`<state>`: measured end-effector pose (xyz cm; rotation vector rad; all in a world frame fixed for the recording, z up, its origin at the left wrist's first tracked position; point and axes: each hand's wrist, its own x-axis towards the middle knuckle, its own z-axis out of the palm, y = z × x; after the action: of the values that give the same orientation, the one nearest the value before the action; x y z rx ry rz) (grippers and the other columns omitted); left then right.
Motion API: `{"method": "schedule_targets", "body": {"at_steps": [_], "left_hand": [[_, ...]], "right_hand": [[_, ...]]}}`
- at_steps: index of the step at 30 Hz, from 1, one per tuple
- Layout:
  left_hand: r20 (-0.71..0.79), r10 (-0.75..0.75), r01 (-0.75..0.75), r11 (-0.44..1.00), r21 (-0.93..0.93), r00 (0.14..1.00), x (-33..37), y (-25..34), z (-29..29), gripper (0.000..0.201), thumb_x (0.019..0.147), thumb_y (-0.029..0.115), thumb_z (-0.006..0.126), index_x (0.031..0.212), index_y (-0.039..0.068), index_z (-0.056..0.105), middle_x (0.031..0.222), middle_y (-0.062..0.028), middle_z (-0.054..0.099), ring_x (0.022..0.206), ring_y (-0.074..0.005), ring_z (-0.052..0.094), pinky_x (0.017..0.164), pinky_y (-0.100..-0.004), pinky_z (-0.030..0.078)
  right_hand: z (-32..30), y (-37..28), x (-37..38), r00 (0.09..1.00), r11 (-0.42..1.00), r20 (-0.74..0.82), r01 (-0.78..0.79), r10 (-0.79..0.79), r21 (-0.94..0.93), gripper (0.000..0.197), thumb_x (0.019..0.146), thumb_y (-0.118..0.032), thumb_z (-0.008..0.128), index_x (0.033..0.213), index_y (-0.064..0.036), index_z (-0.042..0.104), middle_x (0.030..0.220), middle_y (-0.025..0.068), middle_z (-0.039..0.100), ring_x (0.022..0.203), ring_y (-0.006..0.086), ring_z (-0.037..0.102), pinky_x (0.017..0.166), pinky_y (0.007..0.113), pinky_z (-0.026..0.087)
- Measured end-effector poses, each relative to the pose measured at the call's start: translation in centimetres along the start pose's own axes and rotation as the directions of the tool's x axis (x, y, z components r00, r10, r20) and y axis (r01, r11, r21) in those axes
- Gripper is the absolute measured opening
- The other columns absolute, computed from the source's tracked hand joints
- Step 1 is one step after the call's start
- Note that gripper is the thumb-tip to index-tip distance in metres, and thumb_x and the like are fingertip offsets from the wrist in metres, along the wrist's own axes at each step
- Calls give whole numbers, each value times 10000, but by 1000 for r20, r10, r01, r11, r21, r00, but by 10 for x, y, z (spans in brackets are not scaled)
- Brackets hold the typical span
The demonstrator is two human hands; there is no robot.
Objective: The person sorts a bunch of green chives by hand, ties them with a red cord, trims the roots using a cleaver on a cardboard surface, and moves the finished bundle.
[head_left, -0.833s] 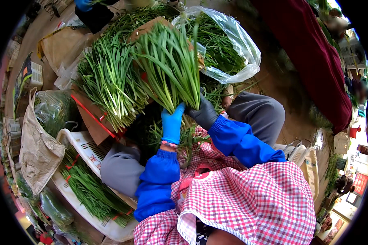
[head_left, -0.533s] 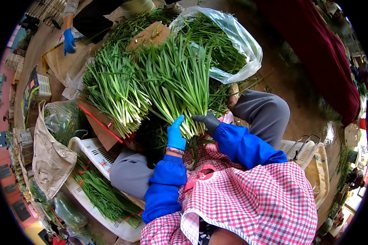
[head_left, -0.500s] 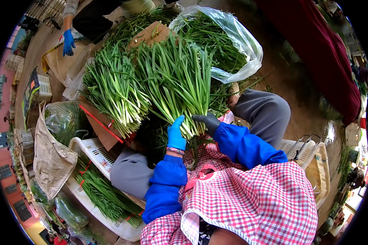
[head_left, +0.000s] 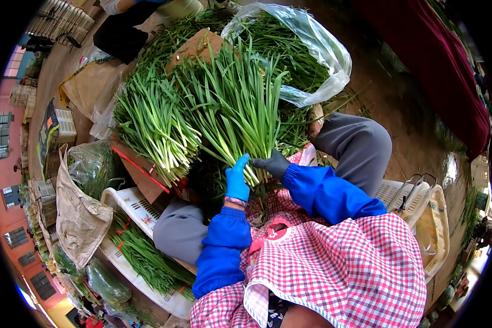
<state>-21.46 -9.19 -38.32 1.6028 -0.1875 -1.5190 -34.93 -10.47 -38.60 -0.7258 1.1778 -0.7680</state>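
A thick bunch of garlic chives [head_left: 238,109] fans away from me, its pale stem ends toward my lap. My left hand [head_left: 237,180], in a blue glove, is closed around the left side of these stems. On their right side, my right hand [head_left: 273,164] in a dark grey glove grips them too, its thumb reaching across close to the left thumb. The fingers behind the stems are hidden. Just left lies a second pile of garlic chives [head_left: 158,131], white ends toward me, on a board with a red edge [head_left: 140,168].
Behind the bunch, a clear plastic bag [head_left: 339,65] holds more greens. A white crate [head_left: 139,205] stands at my left, with red-tied bundles [head_left: 147,262] beside it. Another pale crate [head_left: 429,235] is at my right. Dark red cloth [head_left: 432,71] hangs at far right. Another person's leg [head_left: 120,38] shows at upper left.
My right thumb has moved left across the stems, toward the left thumb. The other person's blue-gloved hand has left its place at upper left. The view has shifted slightly.
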Motion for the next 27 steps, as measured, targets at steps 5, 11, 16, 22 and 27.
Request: {"method": "schedule_targets", "body": {"at_steps": [5, 11, 16, 22, 27], "left_hand": [[-43, 17, -18, 1000, -15, 999, -8, 7, 7, 253, 727, 132, 697, 944, 31, 614, 847, -70, 621, 716, -193, 607, 630, -333, 504], [3, 381, -381, 924, -13, 925, -58, 41, 43, 309, 764, 113, 675, 1023, -28, 586, 927, -55, 609, 747, -132, 558, 656, -271, 447], [175, 487, -474, 874, -108, 856, -75, 90, 86, 318, 789, 99, 652, 1060, -44, 564, 974, -55, 612, 826, -122, 563, 724, -256, 448], [363, 458, -473, 880, -52, 812, -63, 127, 171, 295, 782, 124, 642, 1017, -45, 584, 946, -71, 626, 806, -141, 567, 724, -286, 450], [332, 157, -203, 973, 110, 930, 15, 81, 208, 291, 729, 181, 696, 931, -11, 611, 846, -77, 617, 740, -156, 544, 681, -332, 430]], "right_hand": [[4, 4, -4, 999, 989, -7, -32, 33, 144, 399, 778, -88, 676, 1147, -11, 543, 1021, 124, 630, 917, 200, 597, 826, 335, 464], [9, -37, -23, 904, 897, 9, 425, -427, -118, 374, 809, -47, 613, 1166, -8, 508, 1078, 124, 603, 989, 191, 570, 844, 326, 458], [2, -102, -26, 809, 808, -56, 575, -584, -126, 220, 843, -16, 562, 1062, -20, 573, 999, 83, 625, 896, 149, 587, 761, 293, 480], [-60, -152, 6, 827, 807, -185, 560, -531, 186, 221, 830, -43, 611, 1049, -14, 592, 970, 55, 638, 873, 126, 596, 760, 271, 486], [-127, -127, 61, 961, 991, -271, 88, -58, 99, 278, 812, -118, 634, 1044, 30, 592, 929, 103, 648, 842, 179, 617, 733, 289, 488]]}}
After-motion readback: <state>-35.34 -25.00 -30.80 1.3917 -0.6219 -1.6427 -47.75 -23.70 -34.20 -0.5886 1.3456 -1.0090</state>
